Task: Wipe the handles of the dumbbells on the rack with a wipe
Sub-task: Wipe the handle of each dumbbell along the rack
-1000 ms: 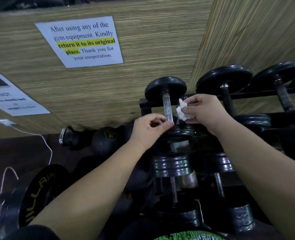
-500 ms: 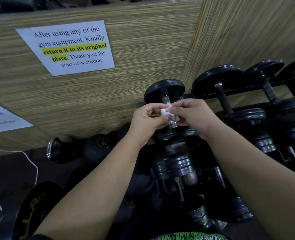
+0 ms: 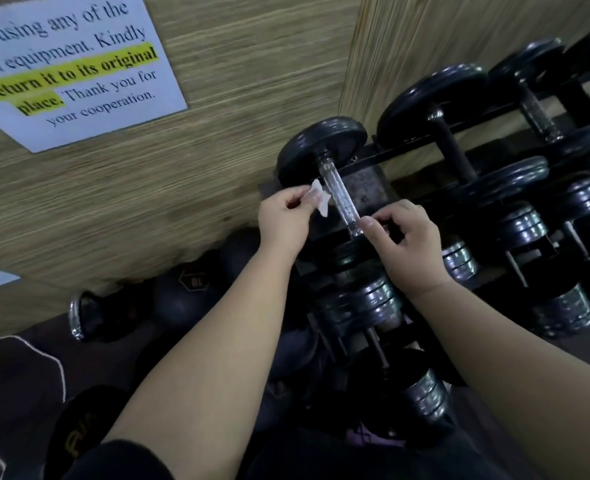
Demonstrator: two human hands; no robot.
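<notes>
Head view: the left hand pinches a small crumpled white wipe in its fingers, just left of a ribbed chrome dumbbell handle on a dark metal rack. The right hand has its fingers curled at the handle's near end. Whether they grip anything is unclear.

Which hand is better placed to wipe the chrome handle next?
Left. The left hand pinches the wipe just beside the chrome handle of the leftmost dumbbell, so it need only close in. The right hand shows no wipe and sits at the handle's near end.
</notes>
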